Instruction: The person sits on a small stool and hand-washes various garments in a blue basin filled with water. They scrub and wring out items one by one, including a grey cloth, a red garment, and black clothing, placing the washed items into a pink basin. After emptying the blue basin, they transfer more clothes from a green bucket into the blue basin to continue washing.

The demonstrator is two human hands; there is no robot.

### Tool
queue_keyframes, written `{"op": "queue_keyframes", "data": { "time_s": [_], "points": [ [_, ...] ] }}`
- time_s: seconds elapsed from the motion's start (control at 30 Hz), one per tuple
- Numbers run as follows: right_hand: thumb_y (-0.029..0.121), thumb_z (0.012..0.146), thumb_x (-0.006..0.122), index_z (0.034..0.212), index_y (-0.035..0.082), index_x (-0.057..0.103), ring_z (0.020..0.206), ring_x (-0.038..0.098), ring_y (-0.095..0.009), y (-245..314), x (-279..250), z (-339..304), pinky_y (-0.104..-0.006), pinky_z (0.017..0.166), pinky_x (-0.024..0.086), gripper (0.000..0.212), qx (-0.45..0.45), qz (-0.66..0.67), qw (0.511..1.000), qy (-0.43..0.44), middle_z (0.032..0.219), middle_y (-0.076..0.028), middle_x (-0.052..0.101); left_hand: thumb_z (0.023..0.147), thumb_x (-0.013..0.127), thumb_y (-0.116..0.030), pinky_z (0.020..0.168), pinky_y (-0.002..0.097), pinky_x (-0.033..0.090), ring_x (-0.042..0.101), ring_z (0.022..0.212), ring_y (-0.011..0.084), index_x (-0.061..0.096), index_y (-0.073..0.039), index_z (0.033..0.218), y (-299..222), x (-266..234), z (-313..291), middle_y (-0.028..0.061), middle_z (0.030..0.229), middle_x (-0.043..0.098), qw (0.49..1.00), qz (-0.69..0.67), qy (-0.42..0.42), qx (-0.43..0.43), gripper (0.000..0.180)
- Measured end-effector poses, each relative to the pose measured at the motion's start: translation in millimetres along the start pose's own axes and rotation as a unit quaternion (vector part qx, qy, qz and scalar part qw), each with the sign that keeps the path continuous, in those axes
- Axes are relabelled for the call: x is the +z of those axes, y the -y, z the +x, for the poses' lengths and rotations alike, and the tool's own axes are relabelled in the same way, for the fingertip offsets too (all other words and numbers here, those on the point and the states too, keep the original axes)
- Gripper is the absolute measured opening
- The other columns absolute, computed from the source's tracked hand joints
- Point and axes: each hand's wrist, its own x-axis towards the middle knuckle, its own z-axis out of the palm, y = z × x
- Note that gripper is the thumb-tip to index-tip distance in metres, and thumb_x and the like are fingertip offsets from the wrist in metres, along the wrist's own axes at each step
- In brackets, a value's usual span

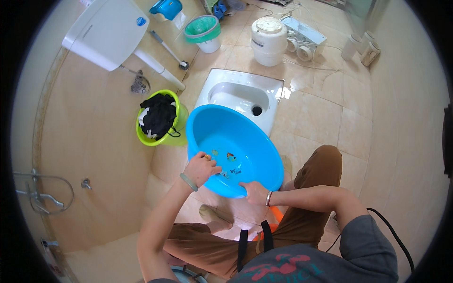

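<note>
Blue basin [214, 127] bearing dark lettering [235, 171]: left hand [202, 168] and right hand [256, 193] pinch its rim [222, 192]

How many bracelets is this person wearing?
2: a pale green bracelet on the wrist of the left hand, and a silvery bracelet on the wrist of the right hand.

The floor [315, 115] has shiny tan tiles. A white squat toilet [236, 96] is set in it. Nr its left edge: lime bucket [180, 120]; farther up, a white bin [210, 46] w/ green bag [205, 31]. Far part: white tank [269, 43]. By R edge: 3 jars [351, 46].
</note>
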Motion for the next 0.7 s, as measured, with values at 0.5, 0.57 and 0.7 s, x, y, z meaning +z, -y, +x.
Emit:
{"op": "queue_keyframes", "data": {
  "time_s": [0.5, 0.57, 0.7],
  "points": [
    [0.005, 0.072, 0.054, 0.100, 0.000, 0.055, 0.075, 0.062, -0.037, 34, 59, 27, -0.0474, 0.062, 0.048, 0.028, -0.087, -0.168, 0.950, 0.250, 0.079, -0.021, 0.062, 0.078, 0.057, -0.011, 0.078, 0.0371, 0.043, 0.062, 0.082, 0.0200, 0.065, -0.024, 0.093, -51, 97, -157, 0.0018, 0.077, 0.062, 0.971, -0.146, 0.089, -0.164, 0.021],
    [0.006, 0.073, 0.054, 0.099, 0.000, 0.055, 0.074, 0.062, -0.037, 44, 61, 33, -0.0472, 0.062, 0.048, 0.027, -0.089, -0.182, 0.945, 0.257, 0.078, -0.020, 0.062, 0.078, 0.057, -0.011, 0.077, 0.0379, 0.044, 0.063, 0.082, 0.0206, 0.066, -0.024, 0.093, -48, 105, -166, 0.0026, 0.077, 0.064, 0.967, -0.159, 0.095, -0.177, 0.023],
    [0.008, 0.074, 0.055, 0.099, 0.001, 0.055, 0.073, 0.062, -0.037, 59, 74, 41, -0.0473, 0.061, 0.048, 0.026, -0.081, -0.201, 0.944, 0.248, 0.076, -0.020, 0.062, 0.078, 0.057, -0.008, 0.076, 0.0377, 0.046, 0.061, 0.081, 0.0238, 0.069, -0.024, 0.090, -41, 108, -178, 0.0039, 0.078, 0.064, 0.959, -0.152, 0.105, -0.216, 0.023]
  ]
}}
